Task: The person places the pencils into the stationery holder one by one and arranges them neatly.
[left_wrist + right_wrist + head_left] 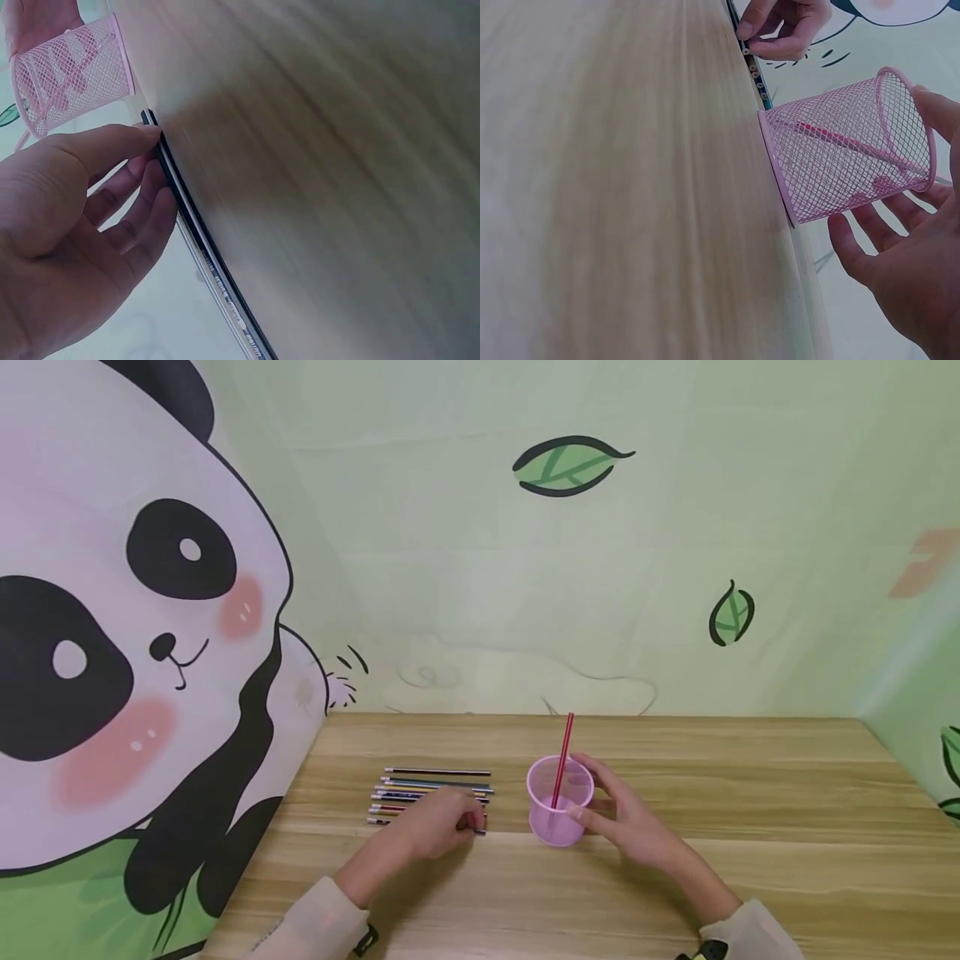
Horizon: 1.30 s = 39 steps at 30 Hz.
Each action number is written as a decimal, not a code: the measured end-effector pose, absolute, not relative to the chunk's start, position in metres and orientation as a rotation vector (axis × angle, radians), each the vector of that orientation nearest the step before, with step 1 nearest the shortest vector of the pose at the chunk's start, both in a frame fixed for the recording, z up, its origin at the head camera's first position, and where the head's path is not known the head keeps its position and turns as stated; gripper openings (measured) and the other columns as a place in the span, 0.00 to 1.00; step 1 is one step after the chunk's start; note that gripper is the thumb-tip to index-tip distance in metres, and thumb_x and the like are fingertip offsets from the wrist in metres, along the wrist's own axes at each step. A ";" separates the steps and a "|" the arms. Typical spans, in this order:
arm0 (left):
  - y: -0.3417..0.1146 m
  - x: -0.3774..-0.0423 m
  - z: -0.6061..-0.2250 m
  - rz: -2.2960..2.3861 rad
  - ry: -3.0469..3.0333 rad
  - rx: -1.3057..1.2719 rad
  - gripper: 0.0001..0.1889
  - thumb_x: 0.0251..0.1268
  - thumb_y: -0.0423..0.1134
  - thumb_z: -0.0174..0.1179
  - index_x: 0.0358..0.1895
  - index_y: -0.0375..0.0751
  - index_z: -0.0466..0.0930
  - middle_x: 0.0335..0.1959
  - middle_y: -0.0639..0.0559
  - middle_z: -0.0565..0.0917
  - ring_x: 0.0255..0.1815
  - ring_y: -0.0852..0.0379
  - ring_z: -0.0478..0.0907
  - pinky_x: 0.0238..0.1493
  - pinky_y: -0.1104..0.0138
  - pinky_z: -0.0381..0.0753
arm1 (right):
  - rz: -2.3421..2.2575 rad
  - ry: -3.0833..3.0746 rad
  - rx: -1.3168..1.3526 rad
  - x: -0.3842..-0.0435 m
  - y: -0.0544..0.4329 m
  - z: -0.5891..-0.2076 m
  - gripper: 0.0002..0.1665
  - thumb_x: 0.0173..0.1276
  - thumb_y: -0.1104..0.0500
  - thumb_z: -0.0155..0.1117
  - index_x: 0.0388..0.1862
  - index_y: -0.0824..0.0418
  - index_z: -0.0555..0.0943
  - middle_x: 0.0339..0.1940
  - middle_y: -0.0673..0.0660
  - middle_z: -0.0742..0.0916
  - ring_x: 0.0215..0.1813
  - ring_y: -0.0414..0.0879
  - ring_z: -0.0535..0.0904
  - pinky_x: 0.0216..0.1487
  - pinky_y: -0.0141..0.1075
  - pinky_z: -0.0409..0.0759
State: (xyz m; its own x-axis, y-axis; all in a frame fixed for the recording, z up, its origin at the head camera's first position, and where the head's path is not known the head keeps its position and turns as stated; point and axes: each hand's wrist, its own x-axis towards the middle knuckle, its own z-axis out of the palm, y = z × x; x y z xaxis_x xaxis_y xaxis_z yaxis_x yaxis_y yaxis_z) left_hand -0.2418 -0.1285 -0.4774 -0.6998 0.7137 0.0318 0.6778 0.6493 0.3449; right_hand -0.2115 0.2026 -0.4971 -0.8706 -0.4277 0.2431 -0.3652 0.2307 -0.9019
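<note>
My left hand [442, 821] is over the near side of a row of pencils [437, 771] lying side by side. In the left wrist view its thumb and fingers pinch the nearest one, a dark pencil [198, 225], close to its tip; it lies along the tabletop. My right hand [633, 818] holds a pink mesh pencil cup [547, 828] from the right, thumb at the rim and fingers along its far side. The cup stands upright on the table. A red pencil [563, 760] leans inside it, its upper part sticking out above the rim.
The wooden table [750, 777] runs back to a pale green wall cloth [420, 552] with a printed panda [247, 727] at the left and printed leaves. The cup stands a short way right of the pencils' tips.
</note>
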 end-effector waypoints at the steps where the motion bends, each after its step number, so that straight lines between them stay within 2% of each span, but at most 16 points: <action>1: -0.128 -0.242 -0.477 0.509 2.754 1.163 0.09 0.64 0.26 0.70 0.37 0.47 0.87 0.34 0.59 0.84 0.35 0.65 0.77 0.40 0.70 0.81 | -1.744 2.426 -0.777 -0.211 0.202 -0.497 0.45 0.78 0.59 0.68 0.86 0.59 0.56 0.76 0.72 0.71 0.65 0.71 0.79 0.61 0.43 0.83; 8: -0.124 -0.244 -0.475 0.469 2.747 1.172 0.09 0.63 0.26 0.72 0.35 0.46 0.87 0.33 0.59 0.84 0.34 0.65 0.77 0.38 0.72 0.80 | -1.744 2.442 -0.766 -0.210 0.202 -0.499 0.45 0.78 0.58 0.68 0.86 0.58 0.57 0.77 0.71 0.71 0.66 0.71 0.79 0.63 0.51 0.82; 17: -0.125 -0.244 -0.471 0.412 2.729 1.196 0.09 0.61 0.25 0.72 0.32 0.44 0.88 0.32 0.57 0.85 0.34 0.64 0.78 0.37 0.72 0.80 | -1.760 2.413 -0.765 -0.208 0.197 -0.502 0.46 0.78 0.58 0.68 0.86 0.60 0.56 0.76 0.72 0.72 0.65 0.69 0.80 0.62 0.41 0.82; 28: -0.120 -0.246 -0.465 0.392 2.717 1.188 0.10 0.60 0.23 0.71 0.33 0.44 0.88 0.32 0.56 0.85 0.35 0.62 0.80 0.39 0.71 0.81 | -1.757 2.398 -0.772 -0.211 0.201 -0.498 0.46 0.78 0.59 0.68 0.86 0.59 0.55 0.75 0.73 0.72 0.62 0.69 0.82 0.60 0.39 0.83; 32: -0.119 -0.248 -0.468 0.374 2.725 1.188 0.10 0.60 0.23 0.71 0.33 0.45 0.88 0.32 0.58 0.85 0.35 0.64 0.79 0.39 0.71 0.81 | -1.757 2.405 -0.783 -0.212 0.202 -0.498 0.46 0.78 0.59 0.68 0.86 0.61 0.55 0.74 0.73 0.73 0.62 0.69 0.82 0.61 0.41 0.84; 39: -0.117 -0.248 -0.468 0.363 2.725 1.164 0.10 0.59 0.24 0.72 0.33 0.46 0.88 0.32 0.60 0.84 0.34 0.66 0.77 0.38 0.71 0.81 | -1.759 2.408 -0.798 -0.211 0.204 -0.497 0.45 0.78 0.59 0.67 0.85 0.63 0.55 0.76 0.72 0.71 0.69 0.73 0.76 0.62 0.47 0.84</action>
State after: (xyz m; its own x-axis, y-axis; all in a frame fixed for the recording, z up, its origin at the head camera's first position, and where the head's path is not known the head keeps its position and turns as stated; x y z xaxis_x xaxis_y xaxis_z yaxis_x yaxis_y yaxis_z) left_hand -0.2483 -0.1171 -0.4684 -0.6855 0.7265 -0.0480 0.6886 0.6683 0.2815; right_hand -0.2110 0.2041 -0.4970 -0.8649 -0.4341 0.2520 -0.3720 0.2173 -0.9024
